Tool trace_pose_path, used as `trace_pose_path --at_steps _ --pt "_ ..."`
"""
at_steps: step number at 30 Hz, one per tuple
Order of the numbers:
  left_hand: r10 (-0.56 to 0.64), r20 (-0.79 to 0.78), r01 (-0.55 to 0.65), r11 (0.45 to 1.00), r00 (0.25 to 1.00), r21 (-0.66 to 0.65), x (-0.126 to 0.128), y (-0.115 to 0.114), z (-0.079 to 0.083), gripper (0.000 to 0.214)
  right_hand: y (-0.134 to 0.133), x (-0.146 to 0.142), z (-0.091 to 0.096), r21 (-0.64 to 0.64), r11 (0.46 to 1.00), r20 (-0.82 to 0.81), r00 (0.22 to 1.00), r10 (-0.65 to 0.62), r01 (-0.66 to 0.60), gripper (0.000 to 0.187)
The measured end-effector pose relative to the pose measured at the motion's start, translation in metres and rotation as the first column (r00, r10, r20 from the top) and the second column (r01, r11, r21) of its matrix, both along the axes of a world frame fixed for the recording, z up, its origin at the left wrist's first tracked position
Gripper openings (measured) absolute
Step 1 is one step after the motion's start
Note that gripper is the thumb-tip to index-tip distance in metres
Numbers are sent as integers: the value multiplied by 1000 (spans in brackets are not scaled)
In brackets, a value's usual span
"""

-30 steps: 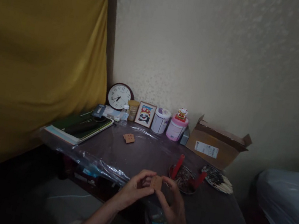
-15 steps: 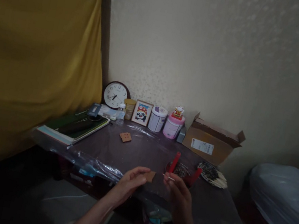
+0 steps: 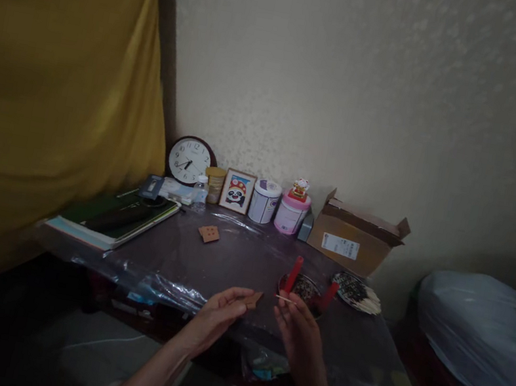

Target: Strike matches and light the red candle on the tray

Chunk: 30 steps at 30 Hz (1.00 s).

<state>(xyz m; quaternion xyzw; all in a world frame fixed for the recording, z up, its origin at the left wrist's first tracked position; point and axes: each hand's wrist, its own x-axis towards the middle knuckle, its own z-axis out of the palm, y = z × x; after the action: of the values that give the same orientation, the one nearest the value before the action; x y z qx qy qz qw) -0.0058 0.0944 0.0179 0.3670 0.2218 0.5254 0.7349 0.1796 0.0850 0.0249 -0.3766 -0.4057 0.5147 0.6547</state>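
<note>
Over the table's front part, my left hand (image 3: 219,313) pinches a small brown cardboard piece (image 3: 255,300) between thumb and fingers. My right hand (image 3: 301,330) holds a thin matchstick (image 3: 284,299), its tip pointing left towards the cardboard piece and apart from it. Just behind my right hand lies a round dish (image 3: 283,282) of dark bits, with one upright red candle (image 3: 294,274) and another red candle (image 3: 328,296) at its right. A second plate (image 3: 339,289) carries dark bits and several pale sticks (image 3: 370,300). More brown pieces (image 3: 209,233) with dots rest farther back on the table.
Plastic film covers the dark table (image 3: 237,256). Along the wall stand a clock (image 3: 190,161), a jar (image 3: 214,185), a panda picture (image 3: 237,191), two tins (image 3: 265,201) and a cardboard box (image 3: 355,237). Green books (image 3: 114,217) lie left, by a yellow curtain (image 3: 57,84).
The view has shifted slightly, so the table things sit farther left. The cardboard piece has tilted in my left hand. The matchstick has turned in my right hand and its tip shows more.
</note>
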Motion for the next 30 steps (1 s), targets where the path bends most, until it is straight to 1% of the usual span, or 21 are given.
trace_pose_path --at_steps 3,6,9,11,14,18,21,24,30 --pt "0 6 0 1000 1000 -15 0 0 2 30 -3 -4 4 -11 1000 28 1000 -5 5 24" --pt "-14 10 15 1000 1000 -26 1 0 2 31 -6 -8 7 -16 999 57 997 -49 50 24" --pt "-20 21 20 1000 1000 -24 2 0 1 33 -7 -11 8 29 994 166 980 -110 106 24" --pt "-21 26 21 1000 999 -21 4 0 0 33 -8 -13 9 79 983 288 941 -179 163 24" --pt "-27 28 27 999 999 -18 6 1 -3 33 -9 -15 9 170 961 469 840 -274 218 23" --pt "2 -13 -2 1000 1000 -25 8 1 -6 31 -9 -17 4 318 929 626 693 -357 190 20" --pt "19 -48 -19 1000 999 -18 8 2 -9 30 -10 -17 0 366 916 707 593 -386 161 19" --pt "35 -64 -37 999 997 -23 9 2 -11 33 -11 -18 0 393 907 726 553 -408 153 18" --pt "54 -73 -55 998 996 -25 10 2 -10 31 -12 -18 2 415 898 727 541 -422 143 18"
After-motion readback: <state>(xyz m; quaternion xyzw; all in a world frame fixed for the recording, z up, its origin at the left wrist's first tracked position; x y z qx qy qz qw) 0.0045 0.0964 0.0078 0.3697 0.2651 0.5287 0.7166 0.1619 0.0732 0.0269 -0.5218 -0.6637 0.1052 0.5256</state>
